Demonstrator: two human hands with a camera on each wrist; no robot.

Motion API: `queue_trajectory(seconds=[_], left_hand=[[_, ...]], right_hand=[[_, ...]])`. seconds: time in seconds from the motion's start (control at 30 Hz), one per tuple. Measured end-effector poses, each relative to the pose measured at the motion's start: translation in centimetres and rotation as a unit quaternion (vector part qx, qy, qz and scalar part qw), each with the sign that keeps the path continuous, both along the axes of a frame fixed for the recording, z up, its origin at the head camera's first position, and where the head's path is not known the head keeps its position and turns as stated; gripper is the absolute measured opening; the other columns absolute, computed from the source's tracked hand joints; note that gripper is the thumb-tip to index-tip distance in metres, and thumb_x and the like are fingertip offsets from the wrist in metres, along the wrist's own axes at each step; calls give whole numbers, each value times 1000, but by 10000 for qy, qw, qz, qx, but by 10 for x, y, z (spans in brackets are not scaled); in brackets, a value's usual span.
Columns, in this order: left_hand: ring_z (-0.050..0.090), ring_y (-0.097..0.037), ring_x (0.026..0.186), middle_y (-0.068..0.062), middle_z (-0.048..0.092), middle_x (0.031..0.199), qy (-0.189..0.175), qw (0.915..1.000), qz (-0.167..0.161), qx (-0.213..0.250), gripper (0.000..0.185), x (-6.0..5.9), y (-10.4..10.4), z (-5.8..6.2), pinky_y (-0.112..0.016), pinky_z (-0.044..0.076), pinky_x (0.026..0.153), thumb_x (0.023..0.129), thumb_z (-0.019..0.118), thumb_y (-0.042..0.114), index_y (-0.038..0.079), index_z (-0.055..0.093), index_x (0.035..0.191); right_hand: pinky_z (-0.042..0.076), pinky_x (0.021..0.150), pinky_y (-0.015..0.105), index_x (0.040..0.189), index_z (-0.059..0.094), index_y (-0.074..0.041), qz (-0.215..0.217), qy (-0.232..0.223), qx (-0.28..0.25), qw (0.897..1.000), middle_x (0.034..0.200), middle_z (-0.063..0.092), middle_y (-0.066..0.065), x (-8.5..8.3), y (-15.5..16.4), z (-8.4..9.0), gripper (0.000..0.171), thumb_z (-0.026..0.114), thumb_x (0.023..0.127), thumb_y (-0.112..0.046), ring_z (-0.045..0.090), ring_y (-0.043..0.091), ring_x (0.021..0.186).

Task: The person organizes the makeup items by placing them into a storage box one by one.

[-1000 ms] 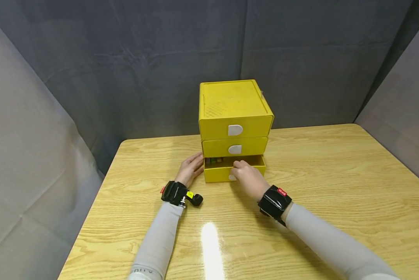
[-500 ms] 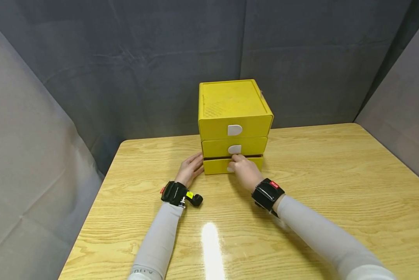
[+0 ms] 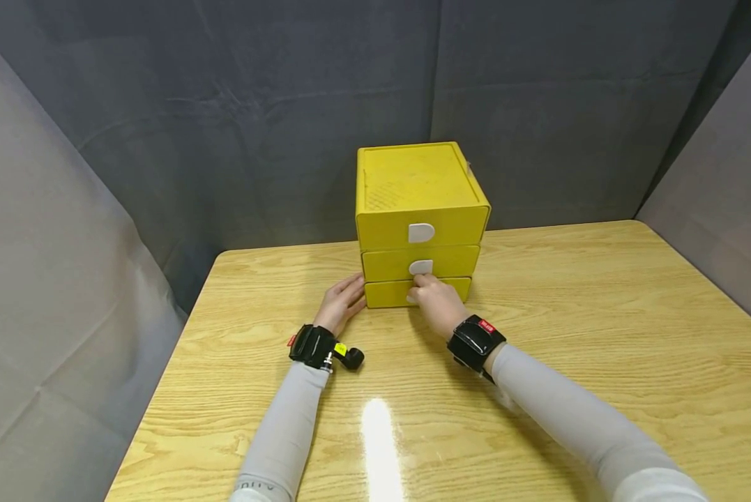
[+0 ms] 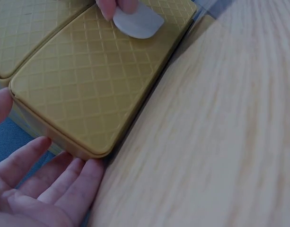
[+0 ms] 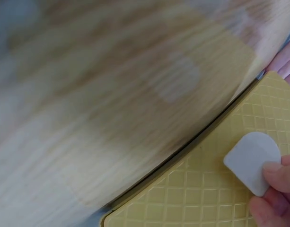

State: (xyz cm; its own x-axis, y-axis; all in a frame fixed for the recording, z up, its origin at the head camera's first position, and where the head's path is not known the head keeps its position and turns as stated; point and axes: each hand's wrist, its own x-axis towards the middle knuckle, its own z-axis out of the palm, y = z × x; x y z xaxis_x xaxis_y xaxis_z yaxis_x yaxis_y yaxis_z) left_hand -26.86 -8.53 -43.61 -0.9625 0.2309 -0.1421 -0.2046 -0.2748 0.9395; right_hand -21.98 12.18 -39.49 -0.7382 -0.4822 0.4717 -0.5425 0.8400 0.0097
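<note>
A yellow drawer cabinet [image 3: 419,178] with three stacked drawers stands toward the back of the table. My right hand [image 3: 439,305] is at its bottom drawer [image 3: 384,295], which sits flush with the front. In the right wrist view, thumb and fingertips pinch the white drawer handle [image 5: 253,158] at one edge. My left hand [image 3: 342,305] rests its fingers, fairly straight, against the cabinet's lower left side. The left wrist view shows those fingertips [image 4: 90,165] touching the bottom corner. The drawer's contents are hidden.
The upper two drawers, each with a white handle [image 3: 422,233], are closed. The wooden table [image 3: 275,418] reaches back to a dark curtain [image 3: 275,125]. Pale cloth [image 3: 55,279] hangs along the left, with another panel at the right.
The bottom drawer has slid from partly pulled out to closed, with my right hand moving inward on its handle. Small items inside have gone from sight. My left hand has stayed put.
</note>
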Motion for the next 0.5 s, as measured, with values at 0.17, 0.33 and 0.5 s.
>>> queue_trajectory(seconds=[0.17,0.33,0.5], left_hand=[[38,-25,128,-14,39,141,5,10000,6,-29,51,-3,0,-1,-39,36,103,94,53,21,1,37,138],[39,-25,127,-14,40,140,4,10000,20,-70,50,-5,1,-1,-39,36,103,94,53,21,2,38,138],[39,-26,127,-15,39,140,114,9994,87,-329,50,-3,-1,0,-39,36,103,95,51,22,2,37,138]], right_hand=[[54,58,34,79,70,-5,34,59,16,10000,84,54,6,-2,1,0,16,67,72,9,56,21,81],[54,58,35,80,69,-5,21,-6,1,10000,85,54,7,-4,1,1,14,67,73,8,56,22,84],[52,56,34,82,66,-6,290,-127,-299,9991,82,54,5,1,3,2,12,70,73,3,57,21,79]])
